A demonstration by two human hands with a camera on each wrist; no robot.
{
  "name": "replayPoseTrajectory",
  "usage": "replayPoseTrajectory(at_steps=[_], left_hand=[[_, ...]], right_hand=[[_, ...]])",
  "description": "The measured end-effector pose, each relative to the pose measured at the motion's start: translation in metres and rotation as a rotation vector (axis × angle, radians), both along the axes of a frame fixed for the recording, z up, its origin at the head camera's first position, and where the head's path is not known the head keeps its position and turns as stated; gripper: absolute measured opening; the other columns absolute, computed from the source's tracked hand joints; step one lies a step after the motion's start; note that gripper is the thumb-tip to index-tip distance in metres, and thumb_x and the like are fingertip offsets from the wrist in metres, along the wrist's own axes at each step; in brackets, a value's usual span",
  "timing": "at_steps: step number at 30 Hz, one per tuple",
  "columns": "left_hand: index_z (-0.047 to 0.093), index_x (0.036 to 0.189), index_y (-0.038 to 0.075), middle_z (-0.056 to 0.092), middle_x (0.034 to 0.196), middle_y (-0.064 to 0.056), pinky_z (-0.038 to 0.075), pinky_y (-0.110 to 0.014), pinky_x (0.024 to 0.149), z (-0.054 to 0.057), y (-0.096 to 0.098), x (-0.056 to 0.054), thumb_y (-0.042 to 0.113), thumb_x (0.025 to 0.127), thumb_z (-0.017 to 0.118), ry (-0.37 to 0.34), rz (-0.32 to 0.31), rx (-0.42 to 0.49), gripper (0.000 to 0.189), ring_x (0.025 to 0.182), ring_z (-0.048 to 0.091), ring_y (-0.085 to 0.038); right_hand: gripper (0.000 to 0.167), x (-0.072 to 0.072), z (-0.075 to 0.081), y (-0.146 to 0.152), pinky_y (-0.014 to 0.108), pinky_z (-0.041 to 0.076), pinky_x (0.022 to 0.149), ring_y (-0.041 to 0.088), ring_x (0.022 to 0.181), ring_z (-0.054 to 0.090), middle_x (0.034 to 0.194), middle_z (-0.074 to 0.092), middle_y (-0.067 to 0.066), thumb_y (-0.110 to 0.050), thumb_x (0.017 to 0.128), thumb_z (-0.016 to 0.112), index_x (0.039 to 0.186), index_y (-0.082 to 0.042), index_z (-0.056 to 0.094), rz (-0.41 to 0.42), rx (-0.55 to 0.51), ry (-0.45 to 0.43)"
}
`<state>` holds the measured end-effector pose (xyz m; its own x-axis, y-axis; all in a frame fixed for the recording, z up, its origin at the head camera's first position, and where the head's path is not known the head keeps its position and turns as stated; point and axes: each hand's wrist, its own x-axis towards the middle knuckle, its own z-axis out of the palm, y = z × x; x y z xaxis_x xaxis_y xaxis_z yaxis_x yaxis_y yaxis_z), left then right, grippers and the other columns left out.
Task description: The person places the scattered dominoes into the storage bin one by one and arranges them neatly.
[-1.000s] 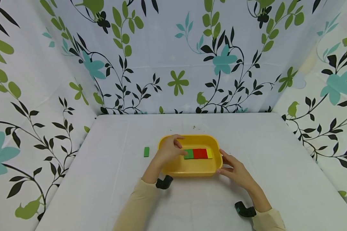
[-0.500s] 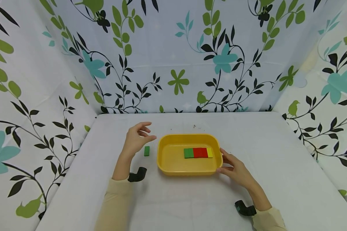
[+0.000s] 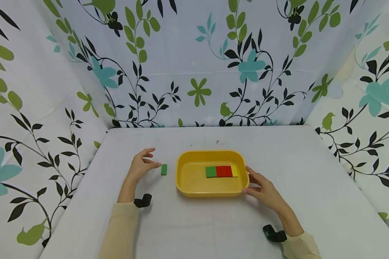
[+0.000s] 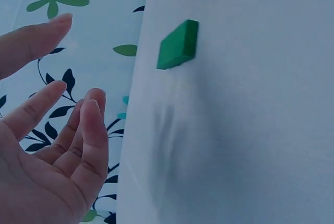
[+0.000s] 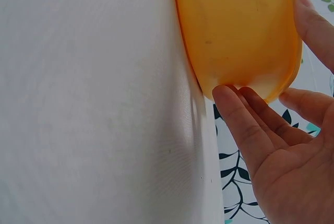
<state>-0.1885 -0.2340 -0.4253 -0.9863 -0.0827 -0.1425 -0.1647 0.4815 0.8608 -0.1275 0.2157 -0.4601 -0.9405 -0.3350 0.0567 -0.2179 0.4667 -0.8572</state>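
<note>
In the head view, my left hand (image 3: 142, 166) is close to the left side of a small green block (image 3: 164, 169) on the table, thumb tip near it. The left wrist view shows the fingers (image 4: 95, 130) spread apart with nothing between them, the green block (image 4: 179, 46) standing off to their right. My right hand (image 3: 262, 189) holds the right end of a yellow tray (image 3: 194, 187), thumb and fingers against its outer wall, also seen on the tray (image 5: 240, 31) in the right wrist view. Inside the tray lies a row of green (image 3: 211, 172), red (image 3: 224, 171) and yellow (image 3: 235, 171) blocks.
A white cloth (image 3: 194, 230) covers the table. Patterned curtains (image 3: 168, 43) with leaves and flowers stand at the back and both sides. Small dark specks (image 3: 217, 142) lie behind the tray.
My left hand has left the tray, moved left past the green block, then come down on its left side. The right hand and the tray stay in place.
</note>
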Motion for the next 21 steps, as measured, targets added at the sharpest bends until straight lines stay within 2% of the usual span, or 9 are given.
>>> replayPoseTrajectory(at_steps=[4, 7, 16, 21], left_hand=[[0.043, 0.147, 0.012, 0.048, 0.136, -0.018, 0.048, -0.026, 0.075, -0.016, -0.002, -0.002, 0.014, 0.081, 0.079, -0.035, -0.016, 0.012, 0.075, 0.108, 0.052, -0.027], [0.043, 0.147, 0.011, 0.048, 0.136, -0.019, 0.048, -0.024, 0.074, -0.023, -0.002, -0.002, 0.012, 0.080, 0.079, -0.050, -0.028, 0.014, 0.076, 0.108, 0.053, -0.027], [0.049, 0.141, 0.005, 0.053, 0.128, -0.022, 0.046, -0.026, 0.077, -0.035, 0.000, -0.002, 0.008, 0.074, 0.082, -0.029, -0.087, -0.035, 0.075, 0.101, 0.057, -0.028], [0.051, 0.140, 0.006, 0.054, 0.126, -0.020, 0.046, -0.027, 0.078, -0.039, 0.002, -0.003, 0.005, 0.072, 0.083, -0.035, -0.087, -0.072, 0.076, 0.099, 0.055, -0.026]], right_hand=[[0.083, 0.000, 0.000, -0.001, 0.032, 0.054, 0.091, 0.037, 0.122, 0.056, 0.135, 0.054, 0.020, -0.024, 0.085, 0.075, 0.154, -0.012, 0.031, -0.002, 0.008, -0.003], [0.083, 0.000, 0.000, -0.001, 0.032, 0.054, 0.091, 0.037, 0.122, 0.056, 0.135, 0.054, 0.020, -0.024, 0.085, 0.075, 0.154, -0.012, 0.031, 0.000, 0.011, -0.004], [0.082, 0.001, 0.001, -0.001, 0.032, 0.054, 0.091, 0.037, 0.123, 0.055, 0.136, 0.053, 0.020, -0.024, 0.085, 0.075, 0.154, -0.012, 0.031, 0.000, 0.005, -0.006], [0.082, 0.001, 0.001, -0.001, 0.032, 0.054, 0.091, 0.037, 0.123, 0.055, 0.136, 0.053, 0.020, -0.024, 0.085, 0.075, 0.154, -0.013, 0.031, -0.006, 0.005, -0.006]])
